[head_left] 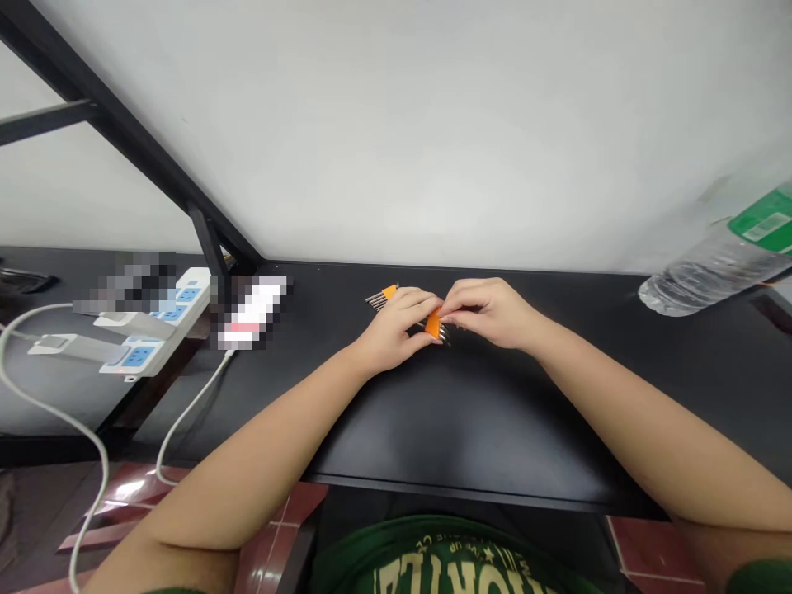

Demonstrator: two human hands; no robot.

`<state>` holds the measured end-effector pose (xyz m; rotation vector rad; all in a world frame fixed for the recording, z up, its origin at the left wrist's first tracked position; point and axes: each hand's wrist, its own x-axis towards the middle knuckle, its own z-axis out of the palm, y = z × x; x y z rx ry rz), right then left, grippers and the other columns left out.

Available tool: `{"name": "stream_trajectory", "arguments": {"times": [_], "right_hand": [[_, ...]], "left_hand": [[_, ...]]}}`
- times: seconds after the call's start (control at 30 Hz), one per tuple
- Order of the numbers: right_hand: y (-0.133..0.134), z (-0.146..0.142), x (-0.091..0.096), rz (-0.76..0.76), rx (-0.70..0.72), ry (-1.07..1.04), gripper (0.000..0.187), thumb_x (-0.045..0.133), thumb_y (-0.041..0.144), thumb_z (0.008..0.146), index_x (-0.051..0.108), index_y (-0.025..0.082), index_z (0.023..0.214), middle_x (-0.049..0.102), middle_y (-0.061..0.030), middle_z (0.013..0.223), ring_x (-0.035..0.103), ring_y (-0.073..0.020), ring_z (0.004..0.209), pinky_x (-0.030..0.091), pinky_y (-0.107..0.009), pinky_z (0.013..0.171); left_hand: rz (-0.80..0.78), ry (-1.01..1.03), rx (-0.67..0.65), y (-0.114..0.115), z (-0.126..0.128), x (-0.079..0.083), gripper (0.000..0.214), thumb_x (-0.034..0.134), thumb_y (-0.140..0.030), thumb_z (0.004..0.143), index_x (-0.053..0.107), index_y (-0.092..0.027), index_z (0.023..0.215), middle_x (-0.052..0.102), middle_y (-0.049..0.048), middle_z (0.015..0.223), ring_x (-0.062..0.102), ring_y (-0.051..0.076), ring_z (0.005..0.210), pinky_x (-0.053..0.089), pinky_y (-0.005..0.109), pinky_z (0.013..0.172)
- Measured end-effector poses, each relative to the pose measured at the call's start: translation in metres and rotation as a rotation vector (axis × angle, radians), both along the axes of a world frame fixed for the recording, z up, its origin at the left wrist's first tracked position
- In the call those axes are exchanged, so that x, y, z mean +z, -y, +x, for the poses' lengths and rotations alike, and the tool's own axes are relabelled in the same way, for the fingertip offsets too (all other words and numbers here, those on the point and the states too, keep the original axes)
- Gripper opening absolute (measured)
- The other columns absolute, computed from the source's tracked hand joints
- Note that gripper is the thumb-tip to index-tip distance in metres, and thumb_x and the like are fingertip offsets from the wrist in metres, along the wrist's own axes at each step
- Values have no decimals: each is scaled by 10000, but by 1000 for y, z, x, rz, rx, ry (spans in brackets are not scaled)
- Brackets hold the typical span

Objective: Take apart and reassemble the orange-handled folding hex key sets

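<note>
Head view shows my left grip (399,327) over the black bench (421,425), pinching an orange holder (432,324) between thumb and fingers, while my right grip (485,309) pinches its upper right edge. Shiny metal ends (444,335) poke out just below my right grip. A second orange holder (389,291) with thin metal rods (376,299) lies just beyond my left grip. Well left of that grip I see a white power strip (196,289), and well right of my right grip, a clear bottle (705,270).
</note>
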<state>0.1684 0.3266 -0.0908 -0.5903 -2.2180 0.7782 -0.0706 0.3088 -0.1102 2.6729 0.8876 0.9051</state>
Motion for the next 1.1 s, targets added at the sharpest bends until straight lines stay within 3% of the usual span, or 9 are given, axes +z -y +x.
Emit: {"name": "stream_trajectory", "arguments": {"times": [0.07,0.17,0.27,0.47,0.67,0.83,0.9,0.97,1.1], "right_hand": [[-2,-2,-4,-206,-20,-110,129,727,348,891,724,221,866,691,-16,859,628,-161,754,509,-313,716],[-5,-10,-15,-491,-82,-254,342,843,449,781,598,215,828,639,23,755,567,-131,643,463,-272,597],[-5,-19,-28,-725,3,-293,433,823,549,794,560,206,819,636,24,681,557,-119,562,463,-258,542],[0,-33,-42,-860,27,-354,475,716,648,868,619,185,917,655,10,685,618,-126,551,519,-255,531],[-12,-24,-47,-674,-107,-207,466,667,617,911,518,210,741,634,15,619,600,-140,503,514,-284,525],[-24,-4,-41,79,-307,294,340,544,404,1033,577,195,767,704,-46,812,655,-174,730,481,-304,714],[-29,4,-39,278,-365,557,280,517,360,1047,627,185,859,715,-77,917,667,-199,796,447,-304,698],[-34,12,-38,331,-431,752,257,502,359,1050,654,181,943,715,-91,968,674,-212,790,408,-298,641],[-44,26,-36,230,-571,903,303,475,415,1054,669,186,1014,711,-107,1022,689,-240,825,398,-304,621]], "left_hand": [[22,39,-24,1,2,-1,446,700,-473,936,633,-231,1305,673,127,1258,606,274,1187,468,467,1080],[34,53,-5,2,2,-2,469,686,-458,949,605,-253,1362,654,135,1313,590,286,1231,460,497,1104],[32,35,30,3,2,-1,446,690,-446,948,616,-267,1350,657,128,1306,597,289,1229,464,504,1107],[63,-9,135,4,4,-7,441,689,-371,948,607,-257,1366,626,130,1325,587,293,1256,478,490,1098],[-23,-57,213,1,-4,-7,770,812,-468,830,483,-245,1490,523,162,1482,495,348,1387,419,542,1178],[-68,-184,530,-15,-31,-2,813,781,-532,815,476,-202,1492,472,181,1545,411,418,1437,383,625,1159],[-133,-269,636,-23,-40,-2,828,763,-538,815,464,-197,1507,485,192,1538,426,453,1407,399,662,1108],[-190,-315,684,-28,-44,-3,764,725,-518,846,480,-204,1498,538,181,1488,475,435,1355,424,639,1079],[-240,-316,681,-32,-46,-4,468,688,-448,888,647,-239,1305,643,108,1326,556,349,1251,469,544,1052]]}}
